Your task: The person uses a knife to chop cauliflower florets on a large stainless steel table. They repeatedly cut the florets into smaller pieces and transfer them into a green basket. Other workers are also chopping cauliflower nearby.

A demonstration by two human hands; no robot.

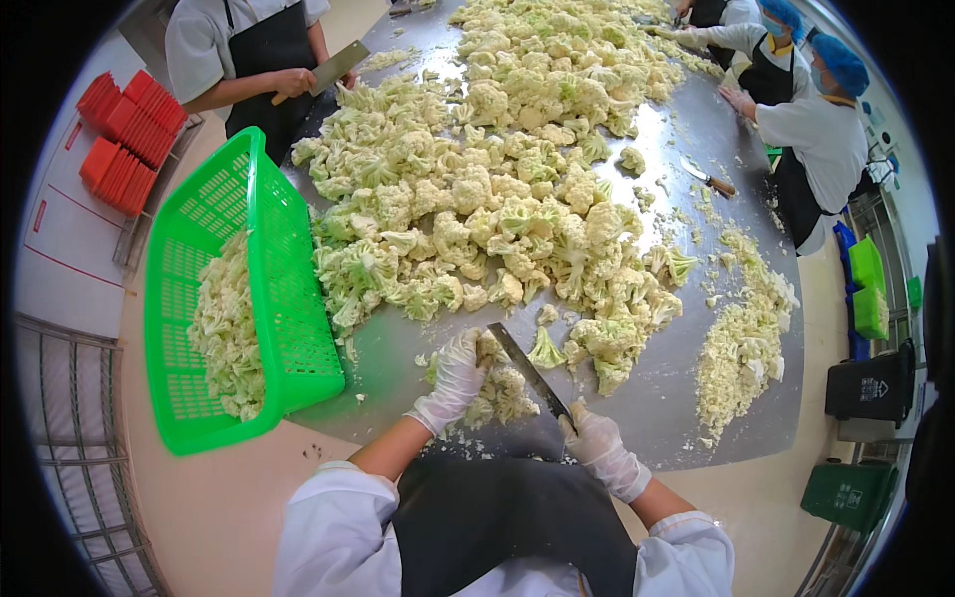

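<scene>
My right hand (603, 450), in a thin clear glove, is closed round the handle of a long-bladed knife (527, 366). The blade slants up and left, its edge close to cauliflower pieces on the steel table (388, 348). My left hand (456, 380), also gloved, has its fingers curled against a cauliflower piece (488, 348) beside the blade. Cut cauliflower bits (502, 396) lie under the blade between my hands. Just beyond the knife tip begins a large heap of cauliflower florets (477, 219); a pale green piece (546, 350) sits right of the blade.
At left, a green basket (310, 338) holds cauliflower pieces (227, 328). Crumbled cauliflower (741, 358) lies along the table's right side. Another knife (708, 177) rests farther back. A co-worker holds a cleaver (338, 68) at the far left; others stand at the far right.
</scene>
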